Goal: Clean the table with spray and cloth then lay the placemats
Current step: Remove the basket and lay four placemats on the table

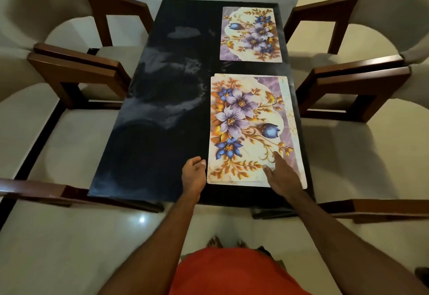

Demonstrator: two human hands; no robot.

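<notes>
At the near edge of the dark counter (148, 132), the left grip (193, 174) sits with fingers curled at the left edge of the near mat stack (248, 129), seemingly pinching it. The right grip (282, 174) lies released, fingers straight and flat on the stack's near right corner. The stack fills the counter's near right part, edges of lower mats showing along its right side. Beyond it, apart, lies a single far mat (250, 34). Chairs (69, 67) flank both sides.
</notes>
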